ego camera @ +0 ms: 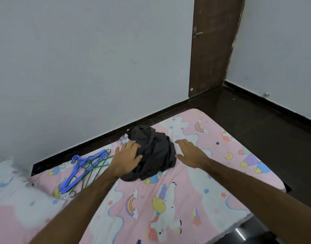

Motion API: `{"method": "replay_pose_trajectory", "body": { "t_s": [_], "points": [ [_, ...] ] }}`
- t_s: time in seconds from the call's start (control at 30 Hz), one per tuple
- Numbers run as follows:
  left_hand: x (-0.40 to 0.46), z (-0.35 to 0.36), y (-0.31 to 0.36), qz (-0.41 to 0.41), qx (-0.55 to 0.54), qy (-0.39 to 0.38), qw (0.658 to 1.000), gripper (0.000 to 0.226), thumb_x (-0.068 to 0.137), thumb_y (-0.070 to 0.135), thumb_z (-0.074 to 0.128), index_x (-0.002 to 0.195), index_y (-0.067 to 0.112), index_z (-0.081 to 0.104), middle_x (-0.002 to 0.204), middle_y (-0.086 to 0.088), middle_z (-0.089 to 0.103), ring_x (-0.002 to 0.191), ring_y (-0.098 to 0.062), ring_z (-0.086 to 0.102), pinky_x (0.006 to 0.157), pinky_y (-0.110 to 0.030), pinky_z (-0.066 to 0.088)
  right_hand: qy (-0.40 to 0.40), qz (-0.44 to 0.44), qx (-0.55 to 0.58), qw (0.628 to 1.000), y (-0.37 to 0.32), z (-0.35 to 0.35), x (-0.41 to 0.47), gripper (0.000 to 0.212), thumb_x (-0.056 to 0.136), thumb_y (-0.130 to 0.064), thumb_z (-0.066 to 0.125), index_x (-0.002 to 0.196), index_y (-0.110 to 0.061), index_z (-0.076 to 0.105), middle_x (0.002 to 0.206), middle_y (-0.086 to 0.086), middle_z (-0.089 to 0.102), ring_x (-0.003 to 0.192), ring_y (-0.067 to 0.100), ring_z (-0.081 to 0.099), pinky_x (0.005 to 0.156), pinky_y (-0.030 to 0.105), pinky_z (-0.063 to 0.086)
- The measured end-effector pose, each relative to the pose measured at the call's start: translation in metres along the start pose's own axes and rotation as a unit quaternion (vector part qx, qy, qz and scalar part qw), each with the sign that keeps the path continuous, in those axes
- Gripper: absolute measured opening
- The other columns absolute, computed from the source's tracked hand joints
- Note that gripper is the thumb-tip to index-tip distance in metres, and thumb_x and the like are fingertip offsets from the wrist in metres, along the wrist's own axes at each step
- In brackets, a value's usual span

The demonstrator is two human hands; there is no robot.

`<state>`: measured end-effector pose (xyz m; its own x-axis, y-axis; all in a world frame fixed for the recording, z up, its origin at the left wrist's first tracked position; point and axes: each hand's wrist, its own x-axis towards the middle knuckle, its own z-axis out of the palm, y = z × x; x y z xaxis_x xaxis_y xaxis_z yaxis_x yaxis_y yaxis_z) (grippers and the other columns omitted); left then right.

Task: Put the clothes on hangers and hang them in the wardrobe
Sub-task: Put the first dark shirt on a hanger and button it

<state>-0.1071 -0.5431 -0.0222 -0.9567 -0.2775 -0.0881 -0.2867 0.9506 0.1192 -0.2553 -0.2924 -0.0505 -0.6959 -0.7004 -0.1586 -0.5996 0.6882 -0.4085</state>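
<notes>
2 hands out, fingers straight, gripping nothing: my left hand (127, 156) rests on dark clothes (152, 154) heaped on bed (195, 199), right hand (190, 153) just beside, prob. to gather pile. Hangers (80, 169) lie left, w/in reach.

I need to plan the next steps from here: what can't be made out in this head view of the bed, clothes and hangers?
- Dark clothes: bunched in a heap; how many garments, or what kind, is hidden by the folds.
- Hangers: blue and green ones tangled, partly behind the left forearm; count unclear.
- Left hand: whether it touches the heap is unclear.
- Right hand: open beside the heap.
- Wardrobe: outside the frame.
</notes>
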Motion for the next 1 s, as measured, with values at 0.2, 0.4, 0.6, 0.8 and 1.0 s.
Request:
{"method": "replay_pose_trajectory", "body": {
  "t_s": [0.2,0.4,0.6,0.8,1.0],
  "points": [
    [0.122,0.087,-0.031,-0.038,-0.104,-0.129,0.985,0.053,0.096,0.032,0.063,0.141,0.011,0.045,0.142,-0.009,0.046,0.125,-0.027,0.053,0.105,-0.038,0.04,-0.067,-0.002,0.122,0.99,0.05,0.07,0.137,0.056,0.099,-0.025,0.059,0.149,-0.013,0.037,0.152,0.013,0.038,0.136,0.035,0.043,0.11,0.046,0.041],
    [0.267,0.183,-0.047,-0.051,-0.14,-0.145,0.978,0.067,0.091,0.027,0.067,0.147,0.007,0.037,0.148,-0.017,0.039,0.136,-0.035,0.043,0.114,-0.047,0.036,-0.086,0.063,0.221,0.969,0.127,0.164,0.25,0.057,0.098,-0.026,0.063,0.15,-0.017,0.04,0.15,0.016,0.041,0.132,0.037,0.049,0.113,0.044,0.041],
    [0.349,0.264,-0.055,-0.078,-0.156,-0.142,0.974,0.066,0.095,0.029,0.068,0.146,0.008,0.033,0.146,-0.018,0.043,0.133,-0.035,0.046,0.112,-0.047,0.039,-0.053,0.14,0.366,0.919,0.136,0.245,0.32,0.076,0.09,-0.047,0.071,0.147,-0.011,0.037,0.146,0.013,0.047,0.129,0.033,0.052,0.108,0.047,0.045],
    [0.382,0.329,-0.084,-0.045,-0.129,-0.148,0.98,0.042,0.093,0.024,0.07,0.102,0.012,0.031,0.093,-0.009,0.056,0.087,-0.035,0.063,0.069,-0.041,0.05,0.002,0.171,0.377,0.91,0.147,0.305,0.357,0.024,0.096,-0.029,0.067,0.095,-0.015,0.048,0.107,0.014,0.061,0.1,0.033,0.058,0.08,0.035,0.041],
    [0.387,0.422,-0.1,-0.032,-0.03,-0.128,0.991,0.037,0.098,0.026,0.059,0.122,0.006,0.04,0.118,-0.018,0.057,0.109,-0.04,0.053,0.088,-0.048,0.046,-0.043,0.177,0.312,0.932,0.168,0.373,0.372,0.017,0.102,-0.019,0.057,0.097,-0.011,0.043,0.114,0.022,0.057,0.107,0.037,0.055,0.083,0.037,0.039]
  ]
}}
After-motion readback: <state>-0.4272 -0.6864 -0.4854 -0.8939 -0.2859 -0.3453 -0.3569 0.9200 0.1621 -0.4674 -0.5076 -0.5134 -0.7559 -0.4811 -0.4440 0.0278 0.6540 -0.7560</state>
